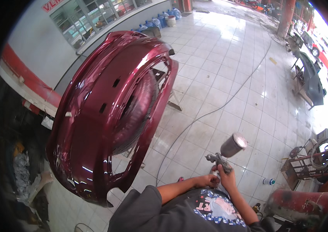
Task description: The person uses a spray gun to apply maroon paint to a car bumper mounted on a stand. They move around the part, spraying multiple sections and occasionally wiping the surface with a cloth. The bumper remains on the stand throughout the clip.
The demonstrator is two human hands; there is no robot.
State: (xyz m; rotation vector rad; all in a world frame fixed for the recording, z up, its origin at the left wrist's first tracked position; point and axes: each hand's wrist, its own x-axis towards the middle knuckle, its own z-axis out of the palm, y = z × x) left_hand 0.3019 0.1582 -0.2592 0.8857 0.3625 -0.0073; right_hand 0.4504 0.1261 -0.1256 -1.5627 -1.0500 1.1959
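In my right hand (pixel 227 176) is a metal spray gun (pixel 221 161), held by its handle with the nozzle pointing left. A silver paint cup (pixel 233 144) sits on the gun, tilted. Close against the lower end of the handle is my left hand (pixel 209 180), its fingers curled; what they grip is hidden. To my left stands a glossy dark red car bumper cover (pixel 98 92), propped up off the floor. Through its large opening a tyre (pixel 153 91) shows. Both hands are apart from the bumper.
A thin grey hose (pixel 226 103) snakes over the white tiled floor (pixel 218 65). On the right are a dark bumper on a stand (pixel 310 79), a metal cart (pixel 307 162), a red tank (pixel 301 201) and a small can (pixel 269 181). Blue water jugs (pixel 160 19) line the far wall.
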